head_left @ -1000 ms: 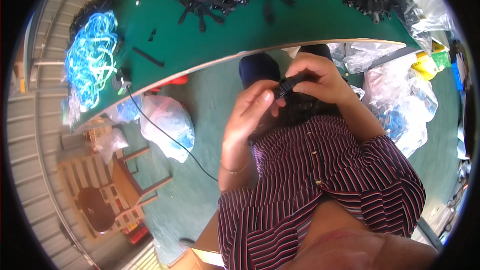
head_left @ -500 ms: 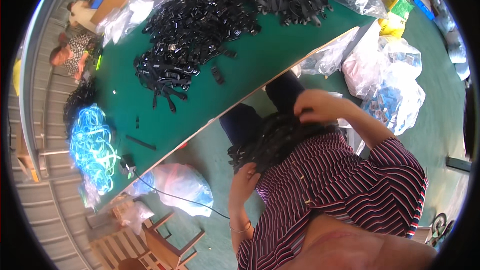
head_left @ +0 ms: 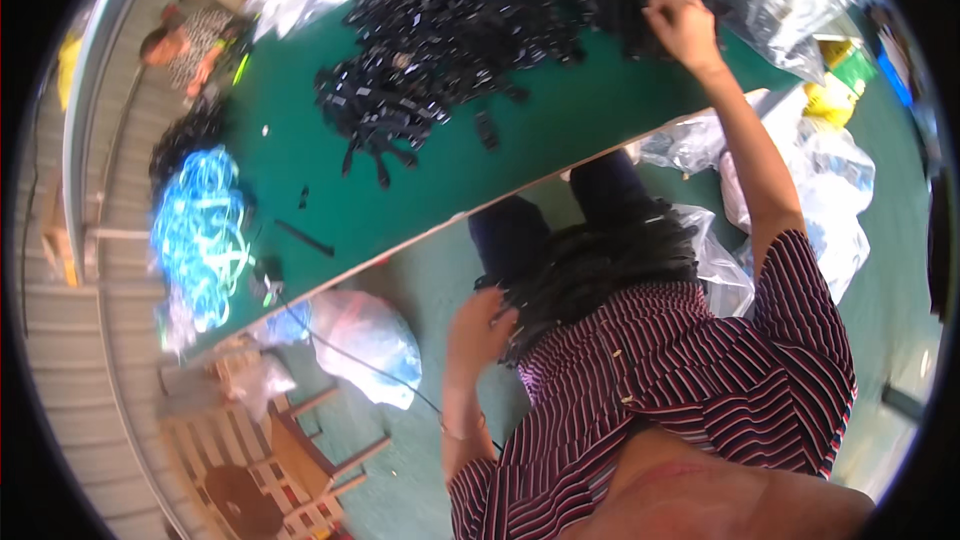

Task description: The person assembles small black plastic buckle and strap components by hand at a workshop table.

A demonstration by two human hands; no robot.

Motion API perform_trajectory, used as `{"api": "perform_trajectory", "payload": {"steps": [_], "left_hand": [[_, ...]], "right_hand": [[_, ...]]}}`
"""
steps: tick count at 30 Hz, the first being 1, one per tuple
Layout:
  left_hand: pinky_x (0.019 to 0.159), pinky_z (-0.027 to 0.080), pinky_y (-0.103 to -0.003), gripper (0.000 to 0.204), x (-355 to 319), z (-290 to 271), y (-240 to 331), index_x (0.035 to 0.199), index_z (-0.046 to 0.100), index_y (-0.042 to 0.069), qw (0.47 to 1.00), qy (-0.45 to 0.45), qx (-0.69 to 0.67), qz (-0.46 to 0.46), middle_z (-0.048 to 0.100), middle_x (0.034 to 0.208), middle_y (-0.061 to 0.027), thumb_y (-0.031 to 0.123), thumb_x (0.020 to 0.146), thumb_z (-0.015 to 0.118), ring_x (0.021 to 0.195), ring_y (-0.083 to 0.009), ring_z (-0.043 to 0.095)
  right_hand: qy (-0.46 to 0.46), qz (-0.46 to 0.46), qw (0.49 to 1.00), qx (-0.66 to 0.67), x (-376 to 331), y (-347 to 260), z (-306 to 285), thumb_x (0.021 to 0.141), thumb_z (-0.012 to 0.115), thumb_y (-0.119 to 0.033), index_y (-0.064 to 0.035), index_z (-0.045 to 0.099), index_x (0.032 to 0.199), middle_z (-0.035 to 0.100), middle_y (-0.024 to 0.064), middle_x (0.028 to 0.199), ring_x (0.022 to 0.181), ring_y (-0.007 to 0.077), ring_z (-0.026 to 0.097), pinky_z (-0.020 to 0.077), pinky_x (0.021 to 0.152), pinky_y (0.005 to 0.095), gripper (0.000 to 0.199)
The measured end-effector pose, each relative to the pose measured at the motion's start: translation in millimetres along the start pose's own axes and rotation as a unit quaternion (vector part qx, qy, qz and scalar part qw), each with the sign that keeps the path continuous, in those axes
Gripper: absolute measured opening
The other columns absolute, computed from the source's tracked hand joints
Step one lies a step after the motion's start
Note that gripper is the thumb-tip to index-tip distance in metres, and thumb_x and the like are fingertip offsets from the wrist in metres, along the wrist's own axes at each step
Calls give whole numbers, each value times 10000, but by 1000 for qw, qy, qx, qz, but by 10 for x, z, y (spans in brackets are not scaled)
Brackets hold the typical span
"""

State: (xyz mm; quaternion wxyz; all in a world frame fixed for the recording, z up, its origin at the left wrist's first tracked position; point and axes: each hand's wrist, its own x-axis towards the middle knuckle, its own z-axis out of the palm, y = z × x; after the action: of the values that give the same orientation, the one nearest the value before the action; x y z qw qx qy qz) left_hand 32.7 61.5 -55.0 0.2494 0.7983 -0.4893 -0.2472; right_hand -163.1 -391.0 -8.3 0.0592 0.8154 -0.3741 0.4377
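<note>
Your right grip curls over black straps heaped on the green surface, left grip beside your lap's strap pile; whether either grasps anything is unclear. A plastic bag bulges, contents indistinct.

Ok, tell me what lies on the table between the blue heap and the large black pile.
In the head view, a small black piece, a black strip and a tiny white speck.

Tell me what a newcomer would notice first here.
Probably the heap of black straps spread over the green table, the right hand at its right end. Next, the bright blue tangle at the table's left end. Then the dark pile on the lap, the left hand beside it.
</note>
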Motion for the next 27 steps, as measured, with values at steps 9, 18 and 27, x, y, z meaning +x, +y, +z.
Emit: {"api": "perform_trajectory", "payload": {"steps": [9,18,27], "left_hand": [[602,479,-325,198,1416,-692,-237,912,615,5,945,314,-53,78,630,748,-127,134,763,634,681,-233,626],[710,501,-411,351,1949,-810,-126,818,603,15,931,265,200,-148,636,768,-169,356,732,615,786,-352,629],[572,357,-184,59,1057,-450,185,843,528,37,824,159,-544,9,492,681,35,70,823,572,617,-54,446]], "right_hand": [[-115,162,801,565,-21,-682,-117,921,474,-120,-31,501,959,552,33,815,707,101,515,419,687,215,100],[-284,354,459,764,-562,-1428,-234,901,481,-193,-48,480,971,488,18,736,527,70,360,332,504,213,161],[-381,458,312,740,-1220,-2085,-71,886,503,-192,-11,551,1001,587,48,903,694,93,544,453,632,212,220]]}}
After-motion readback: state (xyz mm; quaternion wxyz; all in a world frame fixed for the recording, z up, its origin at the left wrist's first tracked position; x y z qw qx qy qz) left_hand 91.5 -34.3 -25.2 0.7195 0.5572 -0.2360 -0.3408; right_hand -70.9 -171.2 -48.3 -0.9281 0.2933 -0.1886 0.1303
